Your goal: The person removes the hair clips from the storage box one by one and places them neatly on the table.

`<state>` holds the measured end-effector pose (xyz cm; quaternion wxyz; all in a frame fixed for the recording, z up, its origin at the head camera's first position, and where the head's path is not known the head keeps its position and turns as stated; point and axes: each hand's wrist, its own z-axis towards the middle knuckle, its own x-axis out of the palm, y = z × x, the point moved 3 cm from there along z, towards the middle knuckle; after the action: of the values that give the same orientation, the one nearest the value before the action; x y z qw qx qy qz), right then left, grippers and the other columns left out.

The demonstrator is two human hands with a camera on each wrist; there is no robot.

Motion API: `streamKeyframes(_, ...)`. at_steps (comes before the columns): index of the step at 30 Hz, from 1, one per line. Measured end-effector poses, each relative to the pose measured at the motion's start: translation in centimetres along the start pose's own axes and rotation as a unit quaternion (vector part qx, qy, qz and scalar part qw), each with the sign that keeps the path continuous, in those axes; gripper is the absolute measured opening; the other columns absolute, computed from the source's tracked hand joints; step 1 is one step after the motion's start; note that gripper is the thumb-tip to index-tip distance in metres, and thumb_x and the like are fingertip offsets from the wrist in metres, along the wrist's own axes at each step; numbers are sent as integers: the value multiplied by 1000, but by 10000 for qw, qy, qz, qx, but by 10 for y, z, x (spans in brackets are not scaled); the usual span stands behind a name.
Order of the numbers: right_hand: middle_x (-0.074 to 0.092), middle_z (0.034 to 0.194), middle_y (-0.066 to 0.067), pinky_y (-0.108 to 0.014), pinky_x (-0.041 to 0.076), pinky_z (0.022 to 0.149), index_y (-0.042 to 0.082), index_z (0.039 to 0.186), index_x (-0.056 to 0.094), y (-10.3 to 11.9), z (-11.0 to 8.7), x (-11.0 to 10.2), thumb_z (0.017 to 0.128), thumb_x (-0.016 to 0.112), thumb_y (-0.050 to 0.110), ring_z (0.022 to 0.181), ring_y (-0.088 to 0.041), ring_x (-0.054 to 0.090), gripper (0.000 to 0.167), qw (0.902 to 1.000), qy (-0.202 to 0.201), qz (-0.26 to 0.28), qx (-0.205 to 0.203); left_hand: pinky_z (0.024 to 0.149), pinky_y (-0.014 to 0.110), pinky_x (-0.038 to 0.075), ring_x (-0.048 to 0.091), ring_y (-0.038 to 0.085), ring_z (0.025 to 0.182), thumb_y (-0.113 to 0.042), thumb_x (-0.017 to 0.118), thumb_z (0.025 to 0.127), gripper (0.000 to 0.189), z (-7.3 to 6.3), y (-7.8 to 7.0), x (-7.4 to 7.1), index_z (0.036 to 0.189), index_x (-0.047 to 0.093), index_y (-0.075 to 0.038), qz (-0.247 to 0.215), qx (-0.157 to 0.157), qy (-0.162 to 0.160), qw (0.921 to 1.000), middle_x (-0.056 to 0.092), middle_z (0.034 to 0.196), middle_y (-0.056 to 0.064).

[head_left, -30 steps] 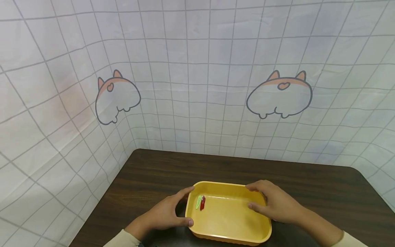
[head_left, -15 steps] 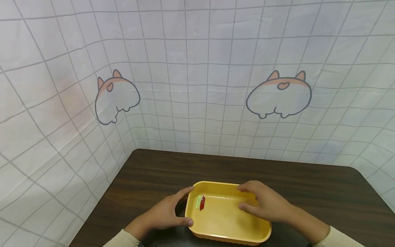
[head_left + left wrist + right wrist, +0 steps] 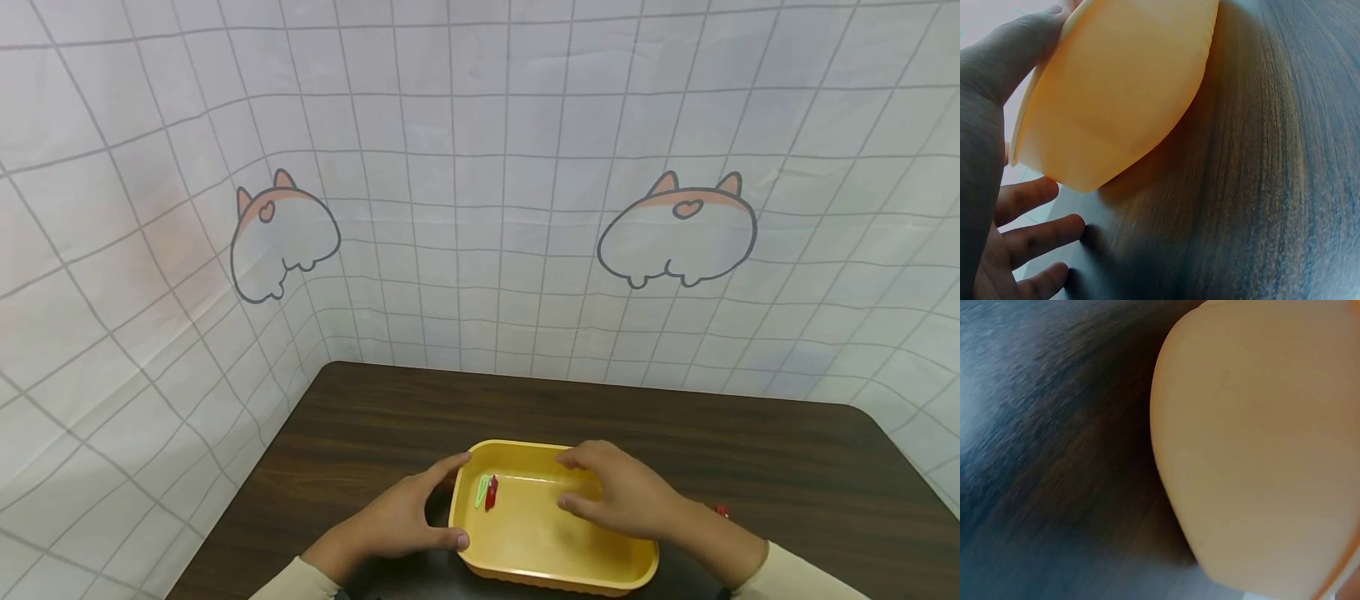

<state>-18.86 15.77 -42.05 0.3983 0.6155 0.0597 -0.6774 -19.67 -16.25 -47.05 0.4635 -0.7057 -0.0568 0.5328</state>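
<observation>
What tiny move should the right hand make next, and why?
Perhaps the right hand should ease left toward the narrow red piece: it lies beside the narrow green clip in the yellow round-cornered tray, the right thumb and fingers are apart, and the left hand holds the tray's left end.

No text, label, brand, number or sign can be read on the yellow tray (image 3: 543, 537), on the green clip (image 3: 482, 492) and red item (image 3: 491, 493) inside the tray, on the table (image 3: 375, 417) beneath the tray, or on the grid-patterned wall covering (image 3: 465, 208) behind the tray.
</observation>
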Motion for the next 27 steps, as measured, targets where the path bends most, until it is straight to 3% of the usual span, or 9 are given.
streamKeyframes(10,67,113,5,-41,52,92,13,126,68,9,13,17,92,74,49,106,-14,62,50,9998,56,-153,134,109,59,37,53,17,131,-51,81,85,97,0,0,0,162,25,-34,-43,38,12,10000,60,139,-7)
streamKeyframes(27,68,117,1,-45,52,94,13,129,67,22,28,31,94,70,54,111,-17,62,54,9987,440,86,229,109,58,37,53,17,132,-51,80,86,96,0,0,0,163,26,-31,-26,133,25,9999,60,140,-6)
